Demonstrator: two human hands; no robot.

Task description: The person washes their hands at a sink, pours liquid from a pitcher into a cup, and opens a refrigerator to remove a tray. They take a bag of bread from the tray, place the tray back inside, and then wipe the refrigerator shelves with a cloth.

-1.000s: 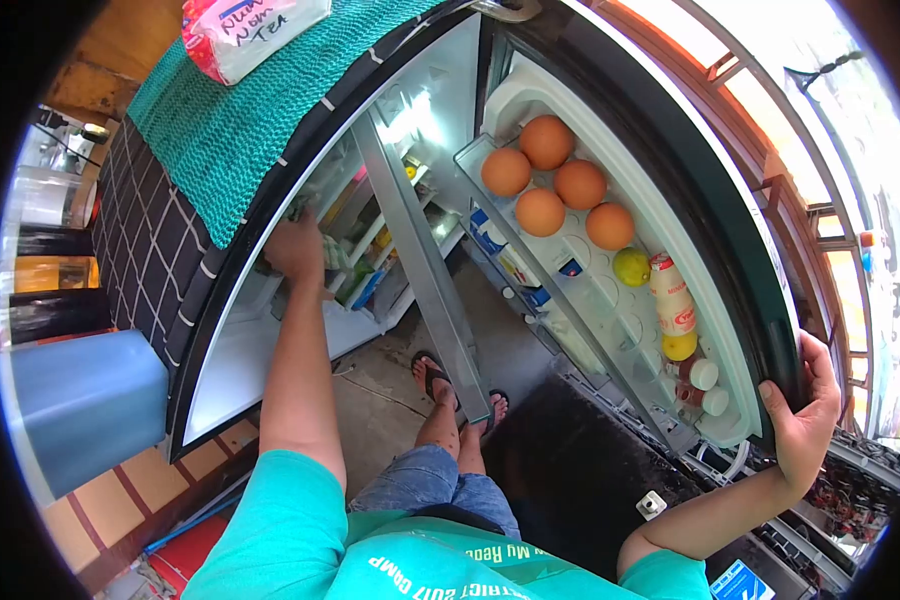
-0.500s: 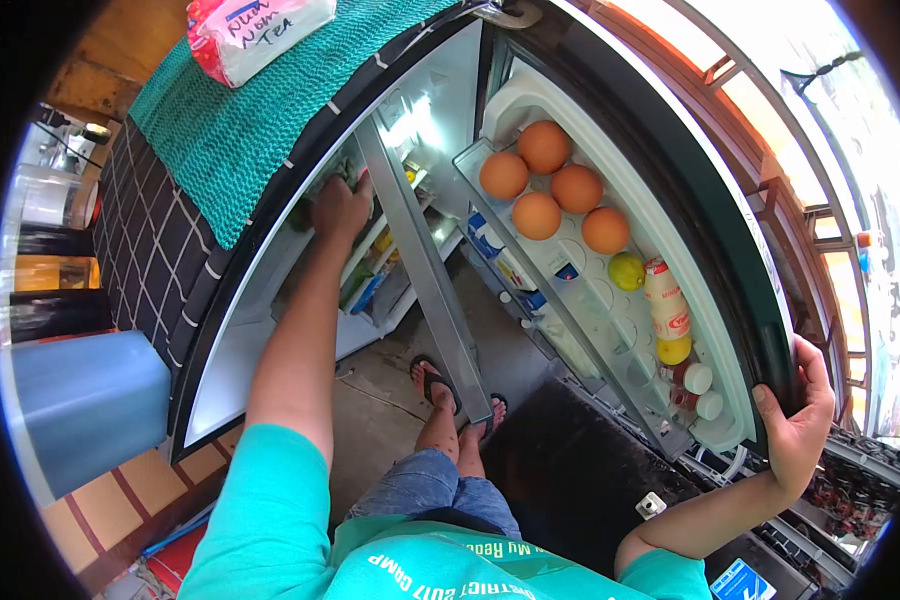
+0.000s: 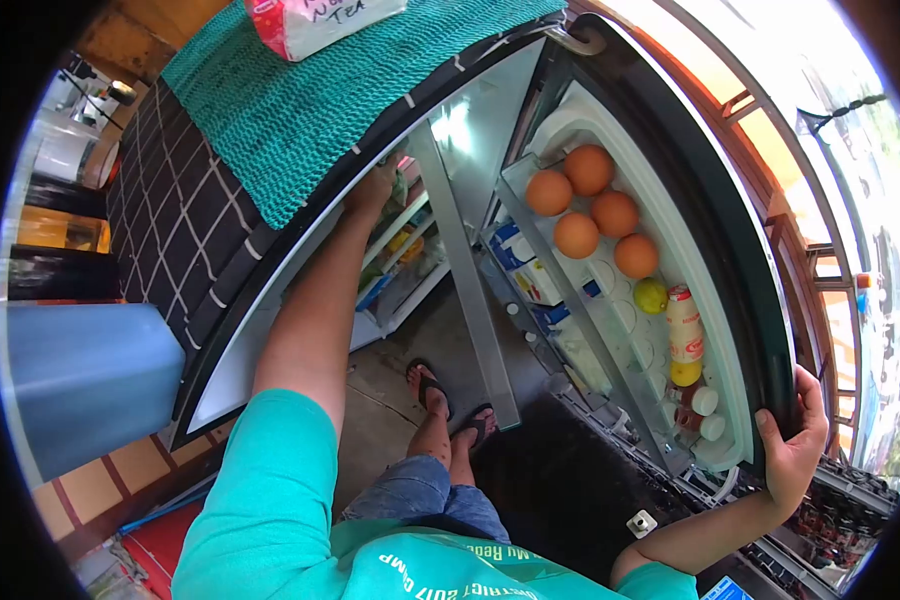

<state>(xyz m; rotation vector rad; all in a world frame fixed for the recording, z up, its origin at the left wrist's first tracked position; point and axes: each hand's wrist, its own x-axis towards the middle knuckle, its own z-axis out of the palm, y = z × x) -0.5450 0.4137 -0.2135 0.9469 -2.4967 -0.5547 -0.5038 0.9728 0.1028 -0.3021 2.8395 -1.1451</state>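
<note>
My left hand (image 3: pixel 373 188) reaches into the open fridge, high up behind a grey edge strip (image 3: pixel 460 260). Its fingers are mostly hidden, close to a greenish item (image 3: pixel 399 190); whether it grips this is unclear. At the outer edge of the fridge door (image 3: pixel 760 300), my right hand (image 3: pixel 794 445) is closed round the edge, thumb on the inner side. The door's top rack carries several brown eggs (image 3: pixel 590 170), a green citrus fruit (image 3: pixel 650 295), a small pinkish bottle (image 3: pixel 684 325), a yellow fruit (image 3: pixel 685 372) and white-capped bottles (image 3: pixel 705 401).
A teal mat (image 3: pixel 260 110) and a labelled bag (image 3: pixel 315 22) lie on the fridge top. Left of it stand a blue container (image 3: pixel 90 375) and jars (image 3: pixel 60 228). Cartons (image 3: pixel 530 265) fill a lower door shelf. My sandalled feet (image 3: pixel 430 388) are below.
My left hand's fingers have gone from visible to mostly hidden, beside a greenish item. The view has shifted, with the fridge top lower-right in it. My right hand keeps its hold on the door.
</note>
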